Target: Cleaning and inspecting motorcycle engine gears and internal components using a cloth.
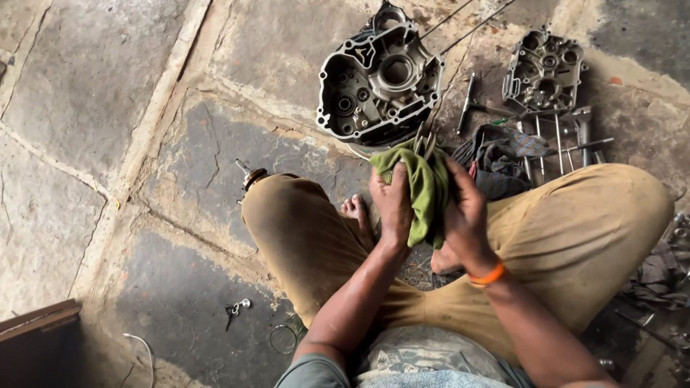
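1. Your left hand (392,205) and right hand (466,215) both clasp a green cloth (420,188) above your crossed legs.
2. Thin metal parts (424,140) protrude from the cloth's top.
3. A large engine case half (379,79) lies just beyond on the stone floor (108,108).

The person wears dusty, stained tan trousers (575,230) that fill the middle and right of the frame, the cloth creased at the knees. At the bottom edge a grey-green shirt (316,372) shows, with a paler, worn printed front beside it. A bright orange band (489,274) circles the right wrist. Both forearms are bare, with no sleeves reaching them, and the feet, seen mid-frame, are bare too.
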